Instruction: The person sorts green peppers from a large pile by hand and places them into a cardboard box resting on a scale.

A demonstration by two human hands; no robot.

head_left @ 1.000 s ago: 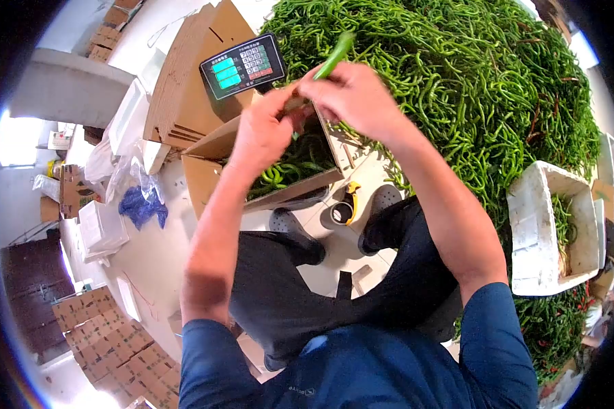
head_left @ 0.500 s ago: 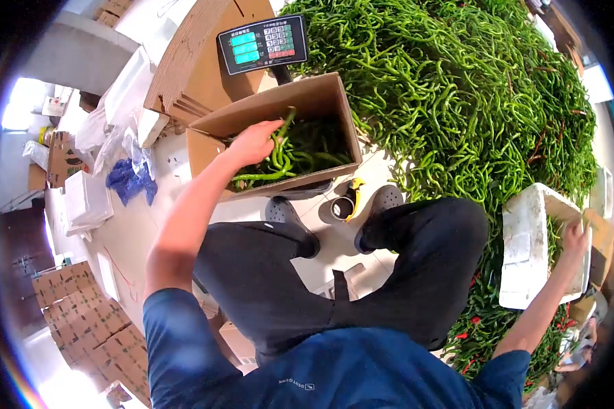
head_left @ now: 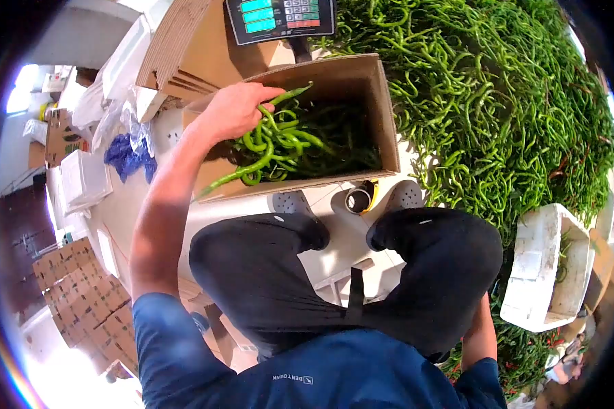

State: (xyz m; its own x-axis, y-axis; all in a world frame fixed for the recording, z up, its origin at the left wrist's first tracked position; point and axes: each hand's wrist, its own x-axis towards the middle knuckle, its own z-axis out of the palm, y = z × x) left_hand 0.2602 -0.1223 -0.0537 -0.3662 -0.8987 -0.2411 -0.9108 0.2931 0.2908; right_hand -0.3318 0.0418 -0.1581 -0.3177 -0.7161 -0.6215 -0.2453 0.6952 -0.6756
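Shows matt cardboard on the upper-centre box (head_left: pixel 344 76), glossy skin on the peppers (head_left: pixel 267 151). Resembles foam on the right-hand crate (head_left: pixel 531 273).

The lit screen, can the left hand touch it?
Probably yes: the screen is just beyond the far wall of the box, and nothing seems to block the left hand above that wall. It may first have to leave the peppers at its fingers.

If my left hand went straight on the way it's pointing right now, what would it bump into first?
First, likely the green pepper just ahead of your left hand, perhaps already touching it; then the cardboard box's far wall, though the hand's height is unclear.
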